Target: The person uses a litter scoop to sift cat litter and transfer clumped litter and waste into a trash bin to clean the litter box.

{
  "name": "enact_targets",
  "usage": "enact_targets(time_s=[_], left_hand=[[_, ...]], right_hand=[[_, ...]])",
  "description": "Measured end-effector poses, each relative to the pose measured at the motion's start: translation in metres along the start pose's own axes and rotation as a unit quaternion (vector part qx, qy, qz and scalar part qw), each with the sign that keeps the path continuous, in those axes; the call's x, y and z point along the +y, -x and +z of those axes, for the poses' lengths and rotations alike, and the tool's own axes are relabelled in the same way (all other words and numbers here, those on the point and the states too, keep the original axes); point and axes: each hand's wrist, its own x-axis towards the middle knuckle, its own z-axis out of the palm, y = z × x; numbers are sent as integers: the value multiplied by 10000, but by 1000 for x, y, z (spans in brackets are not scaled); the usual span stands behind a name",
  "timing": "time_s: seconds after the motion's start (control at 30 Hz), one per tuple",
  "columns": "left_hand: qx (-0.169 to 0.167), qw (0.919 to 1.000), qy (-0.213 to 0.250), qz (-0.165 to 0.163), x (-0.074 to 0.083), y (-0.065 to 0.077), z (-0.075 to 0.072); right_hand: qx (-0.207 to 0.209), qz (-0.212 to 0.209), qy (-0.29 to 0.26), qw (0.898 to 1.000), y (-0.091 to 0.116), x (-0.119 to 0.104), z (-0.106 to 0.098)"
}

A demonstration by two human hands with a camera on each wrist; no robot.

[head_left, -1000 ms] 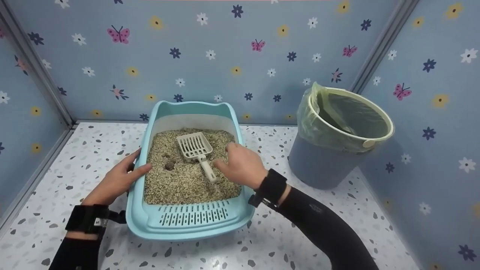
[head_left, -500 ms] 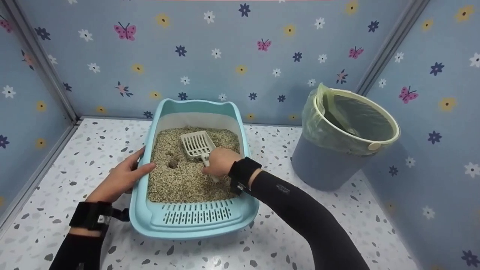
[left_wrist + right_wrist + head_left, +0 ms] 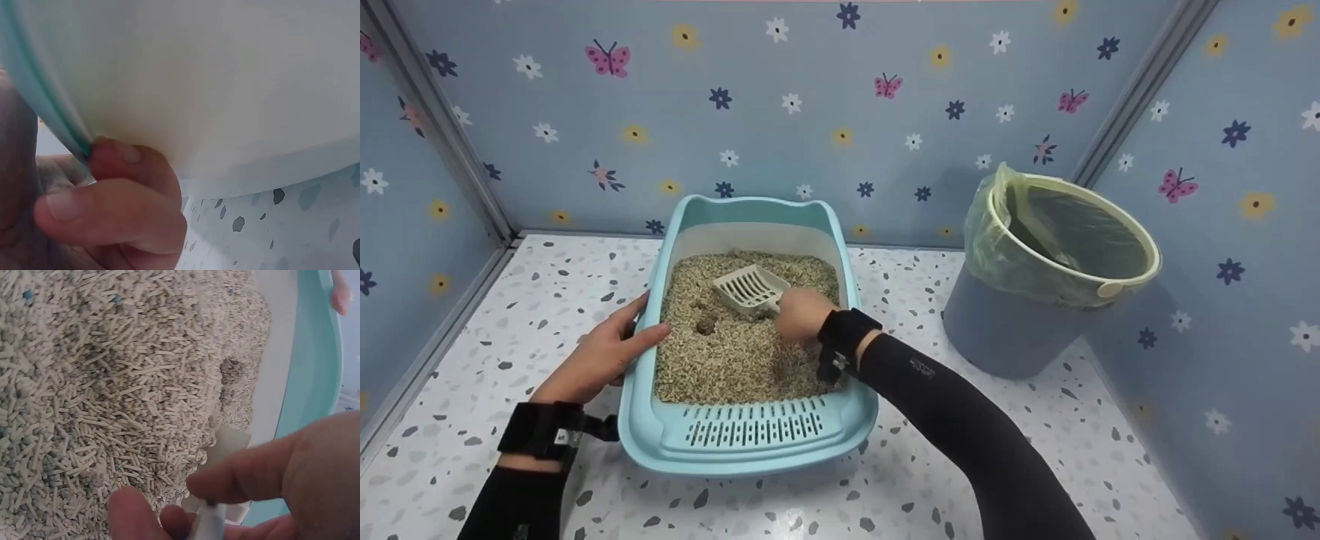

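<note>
A light-blue litter box (image 3: 746,459) filled with pellet litter (image 3: 712,367) sits on the speckled surface. My left hand (image 3: 598,354) grips its left rim, the thumb over the top and the fingers (image 3: 121,214) curled beneath in the left wrist view. Inside the box, my right hand (image 3: 804,315) holds a beige slotted litter scoop (image 3: 741,291) by its handle, which the hand mostly covers. The scoop's head is tilted over the litter, its left side raised. A dark round clump (image 3: 706,325) lies in the litter to the left of the scoop.
At the right stands a grey-blue trash bin (image 3: 997,330) with a pale rim, lined with a translucent green bag (image 3: 990,255). Flower-patterned panels (image 3: 780,75) close in the back and both sides. The speckled surface (image 3: 904,465) runs around the box.
My right hand has moved left onto the scoop's handle and taken hold of it. The scoop, which lay flat on the litter, is now tilted. My left hand stays on the rim.
</note>
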Motion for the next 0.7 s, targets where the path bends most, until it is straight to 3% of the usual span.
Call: enact_targets(time_s=[0.27,0.4,0.7], left_hand=[[14,10000,-42,-3,1,-1,0],[-14,10000,-31,7,1,-1,0],[-92,9999,10,96,1,1,1]], right_hand=[[207,-147,58,9997,13,-1,-25],[366,-252,112,9990,32,2,-45],[273,-264,296,9988,72,15,-71]])
